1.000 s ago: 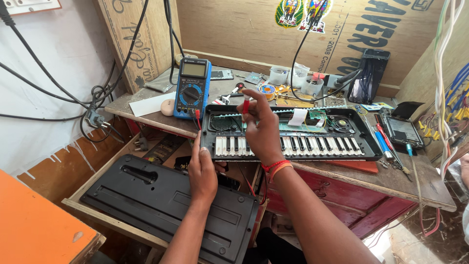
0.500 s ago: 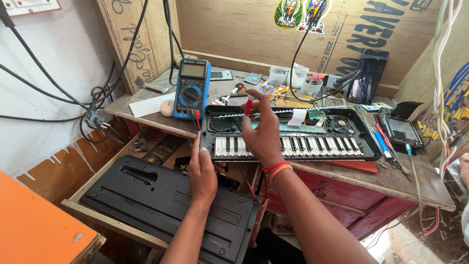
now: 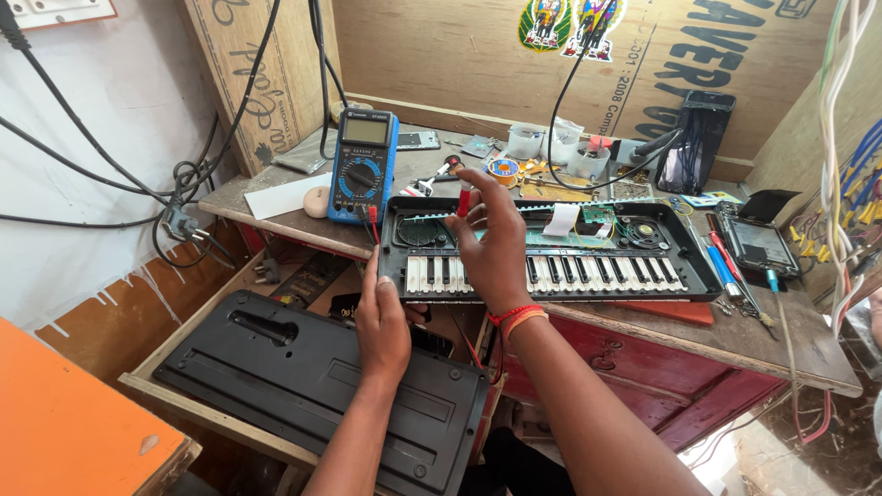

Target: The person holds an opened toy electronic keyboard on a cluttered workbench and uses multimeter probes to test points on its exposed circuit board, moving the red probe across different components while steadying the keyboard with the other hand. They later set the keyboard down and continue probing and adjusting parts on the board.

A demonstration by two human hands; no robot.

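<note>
Probing step, I judge; my right hand [image 3: 491,241] pinches red probe [image 3: 464,200] over opened keyboard [image 3: 551,266]; my left hand [image 3: 383,321] grips keyboard edge; next needs steady tip on contact.

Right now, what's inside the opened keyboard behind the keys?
Inside the opened keyboard: a round speaker, a green circuit board and a white ribbon cable. The right hand, holding a red probe, covers the middle.

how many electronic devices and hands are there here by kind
keyboard with its cover off: 1
blue multimeter: 1
black back cover: 1
red probe: 1
hands: 2, left hand at the keyboard's front edge, right hand holding the probe
total: 6
</note>
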